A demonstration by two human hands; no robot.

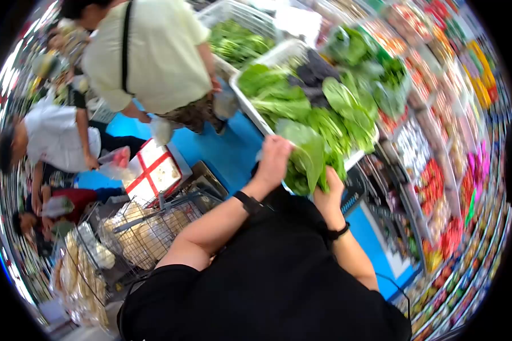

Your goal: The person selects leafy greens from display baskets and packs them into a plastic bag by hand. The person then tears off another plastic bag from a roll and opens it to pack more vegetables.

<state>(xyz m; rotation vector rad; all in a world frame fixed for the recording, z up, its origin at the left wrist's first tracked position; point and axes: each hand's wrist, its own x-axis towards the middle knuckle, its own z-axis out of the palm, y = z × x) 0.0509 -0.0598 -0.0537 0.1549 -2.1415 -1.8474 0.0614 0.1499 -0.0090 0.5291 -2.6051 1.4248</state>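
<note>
Left hand (276, 158) and right hand (330, 194) both pinch a leafy green bunch (305, 162) mid-frame, by the white crate (248, 109). Wire cart (135, 221) hogs lower left, pale-shirted person (159, 57) crowds upper left, wrapped packs (420, 91) upper right.

Crated greens (279, 101) and packed shelves (479, 267) show a grocery shop.

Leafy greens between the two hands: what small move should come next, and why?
Perhaps lift the leafy greens slightly clear of the white crate: the left hand and right hand are at either side of them, and in this view their leaves overlap others there.
</note>
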